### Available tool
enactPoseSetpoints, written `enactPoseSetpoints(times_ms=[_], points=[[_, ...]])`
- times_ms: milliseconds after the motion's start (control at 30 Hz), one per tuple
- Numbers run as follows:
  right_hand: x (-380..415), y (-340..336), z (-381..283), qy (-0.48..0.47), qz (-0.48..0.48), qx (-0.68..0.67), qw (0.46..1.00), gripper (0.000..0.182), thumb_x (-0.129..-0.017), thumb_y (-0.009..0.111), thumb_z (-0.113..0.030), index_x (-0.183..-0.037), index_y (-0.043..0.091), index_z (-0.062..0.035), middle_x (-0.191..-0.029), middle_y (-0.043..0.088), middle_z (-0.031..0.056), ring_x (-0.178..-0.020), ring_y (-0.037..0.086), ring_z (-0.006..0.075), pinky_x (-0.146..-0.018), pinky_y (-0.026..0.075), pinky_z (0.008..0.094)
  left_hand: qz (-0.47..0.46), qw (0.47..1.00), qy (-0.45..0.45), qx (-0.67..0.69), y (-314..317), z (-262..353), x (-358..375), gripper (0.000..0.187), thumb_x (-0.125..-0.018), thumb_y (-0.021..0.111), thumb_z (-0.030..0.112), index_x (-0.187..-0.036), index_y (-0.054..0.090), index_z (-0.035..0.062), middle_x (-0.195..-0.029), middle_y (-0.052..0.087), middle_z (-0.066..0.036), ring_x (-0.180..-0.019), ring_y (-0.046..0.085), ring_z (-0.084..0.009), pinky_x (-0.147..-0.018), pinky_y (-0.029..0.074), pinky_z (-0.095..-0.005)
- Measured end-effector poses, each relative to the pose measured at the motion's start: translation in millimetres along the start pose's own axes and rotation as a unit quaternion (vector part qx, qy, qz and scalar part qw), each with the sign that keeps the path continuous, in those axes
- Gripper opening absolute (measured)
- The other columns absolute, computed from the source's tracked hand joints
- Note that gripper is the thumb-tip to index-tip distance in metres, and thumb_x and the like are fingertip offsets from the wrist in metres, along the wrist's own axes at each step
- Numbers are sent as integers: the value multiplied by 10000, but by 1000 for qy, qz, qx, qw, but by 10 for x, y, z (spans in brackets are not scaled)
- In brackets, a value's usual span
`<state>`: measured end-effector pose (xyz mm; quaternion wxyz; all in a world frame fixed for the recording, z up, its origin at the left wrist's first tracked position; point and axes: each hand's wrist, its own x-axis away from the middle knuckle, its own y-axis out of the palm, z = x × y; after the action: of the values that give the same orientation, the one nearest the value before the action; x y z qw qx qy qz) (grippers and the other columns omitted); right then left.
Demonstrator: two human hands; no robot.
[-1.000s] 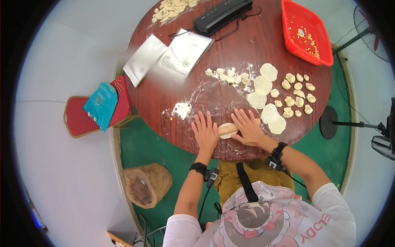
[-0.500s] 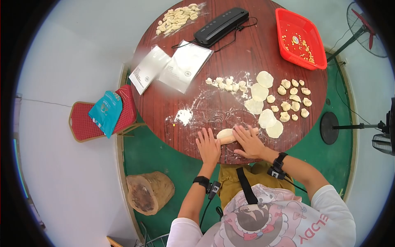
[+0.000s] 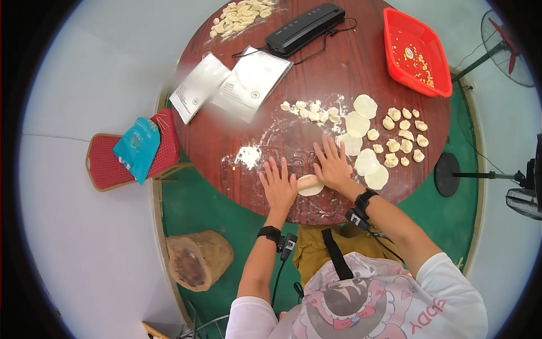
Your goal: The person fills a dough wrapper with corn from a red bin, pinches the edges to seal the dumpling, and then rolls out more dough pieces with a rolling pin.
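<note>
My left hand [image 3: 279, 187] lies flat with its fingers stretched out, over the left end of a wooden rolling pin. The bare middle of the rolling pin [image 3: 309, 182] shows between my hands, across a small round of dough [image 3: 311, 192]. On the pin's other end rests my right hand [image 3: 335, 166], also flat, fingers spread forward. Both palms hide the pin's ends. Just right of my right hand, thin dough wrappers [image 3: 376, 178] lie partly overlapping. Small dough pieces [image 3: 315, 115] sit in flour ahead of my hands, and a flour heap [image 3: 248, 156] is to the left.
Filled dumplings [image 3: 406, 146] stand at the right; more dumplings [image 3: 243, 17] lie at the far left. A black vacuum sealer [image 3: 305, 28], plastic bag packs [image 3: 252, 85] and a red basket [image 3: 418, 85] occupy the back. A red chair [image 3: 105, 162], log stump [image 3: 200, 260] and fan [image 3: 447, 175] surround the table.
My right hand has moved forward and turned more upright, and my left hand has shifted slightly left. The pin has moved back over the dough, whose near edge now shows.
</note>
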<state>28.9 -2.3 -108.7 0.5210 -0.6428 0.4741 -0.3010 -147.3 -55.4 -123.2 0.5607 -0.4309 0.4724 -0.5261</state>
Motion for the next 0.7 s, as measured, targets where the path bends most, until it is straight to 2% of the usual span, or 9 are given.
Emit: enactPoseSetpoints(times_ms=[233,300,333,367,400,467,533,567,700], points=[[-168,115,100,7,32,-20,999,571,-786,499,-310,-1269,373,-33,-1378,266,188,-1287,231,324,-1040,126,509,-4,1000,-4,25,-11,-58,-187,547,-872,393,315,-1354,277,83,-1382,268,-190,-1296,185,-369,-1033,113,-527],[-154,17,160,-75,14,-217,973,512,-756,545,-293,-1186,441,-36,-1318,354,174,-1254,292,326,-1040,137,515,-6,996,32,88,-11,-135,-145,547,-866,415,310,-1346,291,79,-1379,271,-189,-1293,199,-360,-1031,127,-526],[-127,-39,197,-79,17,-217,973,512,-756,545,-293,-1186,441,-36,-1318,354,174,-1254,292,326,-1040,137,515,-11,986,67,151,-16,-181,-103,547,-861,437,306,-1337,304,74,-1376,275,-189,-1289,213,-351,-1029,141,-524],[-67,-192,194,-137,-17,-170,976,469,-747,560,-280,-1139,466,-41,-1287,384,163,-1236,317,322,-1040,144,515,5,980,89,178,-58,-202,-40,529,-833,509,294,-1285,368,57,-1282,394,-165,-1270,258,-331,-1033,160,-505],[8,-317,185,-194,-52,-122,972,426,-738,574,-268,-1092,491,-46,-1256,415,153,-1217,342,319,-1041,152,515,6,980,89,178,-113,-235,30,529,-833,509,294,-1285,368,57,-1282,394,-165,-1270,258,-331,-1033,160,-505],[133,-356,210,-215,-38,-105,970,387,-716,609,-249,-1039,512,-59,-1194,449,138,-1179,375,305,-1042,163,510,-50,973,182,135,-205,-298,154,459,-798,574,245,-1195,452,51,-1134,488,-138,-1193,366,-324,-1020,194,-509],[196,-264,267,-211,-68,-16,975,381,-698,639,-233,-1014,514,-62,-1110,484,110,-1136,408,277,-1040,186,490,-39,975,183,122,-153,-342,211,426,-778,597,230,-1146,474,52,-1078,499,-122,-1140,405,-311,-1012,214,-502],[191,-249,262,-211,-65,-16,975,381,-698,639,-233,-1014,514,-62,-1110,484,110,-1136,408,277,-1040,186,490,-28,976,185,112,-177,-338,197,394,-759,620,215,-1097,497,53,-1023,511,-107,-1087,444,-299,-1005,235,-496],[218,-314,254,-212,-87,-60,971,374,-681,659,-219,-983,508,-57,-1040,492,85,-1100,429,245,-1021,226,466,-3,977,157,142,-258,-329,222,351,-768,603,202,-1069,498,56,-1032,511,-104,-1036,464,-292,-994,261,-486]])
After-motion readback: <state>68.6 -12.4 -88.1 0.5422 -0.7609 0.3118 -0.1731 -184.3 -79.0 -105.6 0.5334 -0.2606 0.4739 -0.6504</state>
